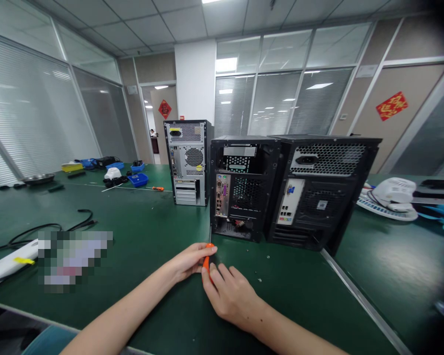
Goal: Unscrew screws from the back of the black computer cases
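An orange screwdriver (206, 265) is held between both hands, low above the green table; its shaft is hidden, so only the orange handle shows. My left hand (191, 261) pinches its far end between thumb and fingers. My right hand (231, 293) is closed around the near end, fingers curled. Just beyond stands a black computer case (244, 190) with its back towards me, its upper bay open and some wires low inside. To its right is a second black case (314, 192), and behind to the left a grey-backed computer tower (188, 160).
Black cables (76, 224) and a white power strip (11, 264) lie at left, beside a blurred patch. Farther back are blue trays (138, 180), an orange-and-black screwdriver (157, 188) and a metal dish (39, 179). White equipment (394, 192) sits at right. Small bits (259, 280) dot the table.
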`<state>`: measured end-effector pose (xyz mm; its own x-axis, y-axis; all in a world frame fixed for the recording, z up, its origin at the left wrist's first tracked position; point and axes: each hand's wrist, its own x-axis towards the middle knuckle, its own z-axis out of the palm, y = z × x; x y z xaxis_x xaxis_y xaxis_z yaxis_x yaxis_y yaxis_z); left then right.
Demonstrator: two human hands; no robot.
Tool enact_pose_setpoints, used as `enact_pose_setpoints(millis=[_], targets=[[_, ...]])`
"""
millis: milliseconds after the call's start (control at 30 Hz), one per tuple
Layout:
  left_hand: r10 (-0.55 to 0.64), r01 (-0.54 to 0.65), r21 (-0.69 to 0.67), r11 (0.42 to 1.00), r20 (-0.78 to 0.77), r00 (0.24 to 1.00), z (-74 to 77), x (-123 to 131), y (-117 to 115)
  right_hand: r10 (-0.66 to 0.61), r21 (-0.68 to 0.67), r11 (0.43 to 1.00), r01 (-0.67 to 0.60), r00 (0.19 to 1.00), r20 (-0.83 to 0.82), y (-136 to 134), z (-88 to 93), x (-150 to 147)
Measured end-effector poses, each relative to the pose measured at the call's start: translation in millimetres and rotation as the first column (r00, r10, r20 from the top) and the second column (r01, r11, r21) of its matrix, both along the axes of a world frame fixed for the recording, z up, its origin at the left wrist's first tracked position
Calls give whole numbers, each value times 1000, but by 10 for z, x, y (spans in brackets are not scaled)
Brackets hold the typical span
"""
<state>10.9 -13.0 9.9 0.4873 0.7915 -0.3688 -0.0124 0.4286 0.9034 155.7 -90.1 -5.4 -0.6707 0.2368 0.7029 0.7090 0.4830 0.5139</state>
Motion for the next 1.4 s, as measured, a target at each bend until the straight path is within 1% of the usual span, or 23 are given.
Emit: enact_pose_setpoints(millis=[233, 400, 667, 900, 1067, 1400], targets=[[-26, 26, -11, 1000, -16, 1000, -13, -7, 4, -15, -2, 1000, 15, 1000, -18, -12, -2, -8], [-49, 49, -11, 999, 15, 999, -59, -17, 28, -12, 13, 1000, 13, 999, -34, -5, -7, -15], [-25, 29, -49, 998, 70, 997, -93, -23, 55, -31, 7, 999, 31, 998, -63, 20, -39, -16], [10, -3, -78, 997, 82, 997, -98, -19, 49, -35, 17, 999, 37, 995, -98, 19, -5, -21], [42, -27, -135, 990, 105, 994, -88, -15, 45, -36, 13, 999, 38, 992, -119, 24, -1, -24], [50, -20, -165, 986, 177, 983, -76, 0, 28, -36, 12, 999, 38, 989, -145, 48, -36, -23]])
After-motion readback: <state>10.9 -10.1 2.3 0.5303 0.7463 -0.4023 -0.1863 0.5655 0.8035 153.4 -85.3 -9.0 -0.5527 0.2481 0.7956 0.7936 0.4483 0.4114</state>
